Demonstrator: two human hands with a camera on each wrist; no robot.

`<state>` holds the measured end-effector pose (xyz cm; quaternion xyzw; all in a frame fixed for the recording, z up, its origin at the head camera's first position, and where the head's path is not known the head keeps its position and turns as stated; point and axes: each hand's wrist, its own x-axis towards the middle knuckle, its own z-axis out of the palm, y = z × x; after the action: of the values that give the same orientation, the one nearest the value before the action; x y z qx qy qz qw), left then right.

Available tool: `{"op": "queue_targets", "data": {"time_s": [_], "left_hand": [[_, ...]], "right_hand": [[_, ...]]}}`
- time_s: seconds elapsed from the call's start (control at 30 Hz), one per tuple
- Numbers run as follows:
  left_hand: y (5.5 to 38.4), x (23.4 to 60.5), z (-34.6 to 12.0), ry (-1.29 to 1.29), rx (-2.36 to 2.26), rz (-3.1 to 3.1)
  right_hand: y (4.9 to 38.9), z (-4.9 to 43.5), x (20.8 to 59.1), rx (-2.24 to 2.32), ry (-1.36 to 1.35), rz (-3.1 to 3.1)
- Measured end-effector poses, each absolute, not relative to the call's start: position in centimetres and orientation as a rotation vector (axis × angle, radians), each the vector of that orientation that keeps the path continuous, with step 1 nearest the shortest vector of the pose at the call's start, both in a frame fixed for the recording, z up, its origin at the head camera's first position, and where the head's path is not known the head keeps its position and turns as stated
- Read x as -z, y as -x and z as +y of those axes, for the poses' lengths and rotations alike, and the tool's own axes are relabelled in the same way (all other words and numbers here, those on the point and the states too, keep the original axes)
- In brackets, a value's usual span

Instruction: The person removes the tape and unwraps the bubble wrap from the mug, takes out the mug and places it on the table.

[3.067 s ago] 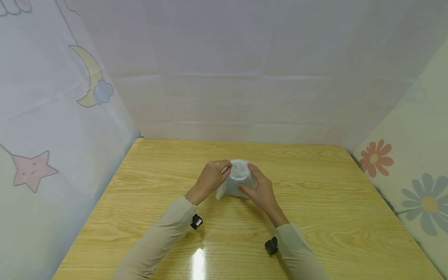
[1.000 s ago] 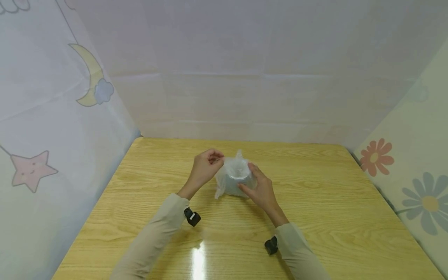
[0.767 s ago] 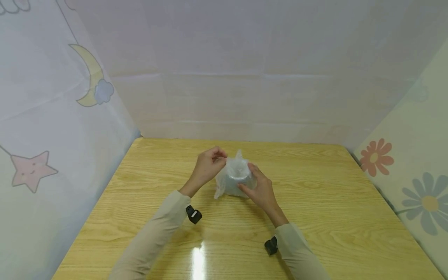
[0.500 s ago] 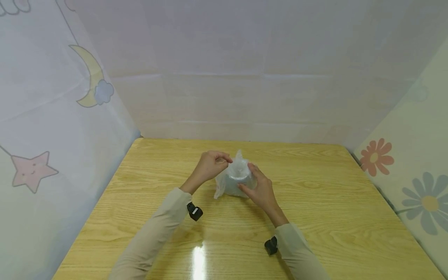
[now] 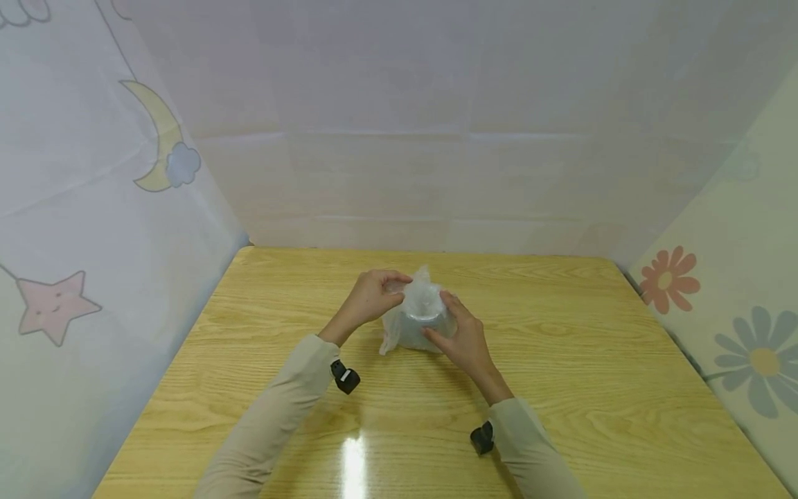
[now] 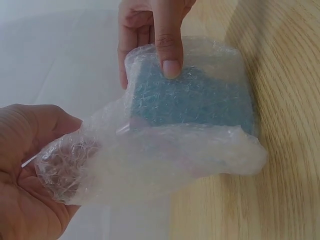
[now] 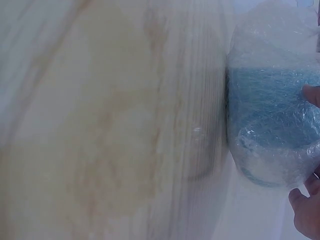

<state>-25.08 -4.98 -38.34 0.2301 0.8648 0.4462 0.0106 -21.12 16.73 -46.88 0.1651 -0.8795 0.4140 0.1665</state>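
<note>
A blue, blocky thing with rounded edges (image 6: pixel 192 102) stands on the table inside clear bubble wrap (image 6: pixel 165 157); its kind is hidden by the wrap. In the head view the bundle shows a ring-like top, with loose wrap (image 5: pixel 422 294) peaking above it. My left hand (image 5: pixel 373 296) has thumb and fingers curled round the loose end of the wrap, left of the bundle. On the other side my right hand (image 5: pixel 466 339) grips the bundle, thumb on its near face and fingers at the top. In the right wrist view the blue thing (image 7: pixel 270 102) shows through the film.
The wood-grain table (image 5: pixel 561 360) extends around the bundle. Behind it hangs a pale cloth wall (image 5: pixel 386 173), with printed side walls left and right. A black wrist camera (image 5: pixel 346 378) sits on the left sleeve, another (image 5: pixel 482 439) on the right.
Over three seconds, the wrap at the top has come up into a loose peak. Since one second ago my left hand has shifted slightly right and its thumb and fingers have parted. The right hand stays put.
</note>
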Motion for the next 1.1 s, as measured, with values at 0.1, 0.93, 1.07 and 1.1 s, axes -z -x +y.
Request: {"op": "queue_targets", "data": {"time_s": [0.1, 0.93, 1.07, 1.1], "left_hand": [[25.07, 38.4, -4.98, -0.699, -1.412, 2.695], [24.62, 39.23, -5.29, -0.551, -1.71, 2.68], [24.77, 39.21, -5.41, -0.527, -1.745, 2.691], [24.82, 39.21, -5.44, -0.52, -1.76, 2.686]], "right_hand": [[21.11, 16.7, 46.83, -1.176, -0.47, -2.5], [21.06, 16.71, 46.79, -1.173, -0.47, -2.49], [21.11, 16.74, 46.86, -1.168, -0.466, -2.493], [21.12, 16.75, 46.89, -1.167, -0.464, -2.493]]}}
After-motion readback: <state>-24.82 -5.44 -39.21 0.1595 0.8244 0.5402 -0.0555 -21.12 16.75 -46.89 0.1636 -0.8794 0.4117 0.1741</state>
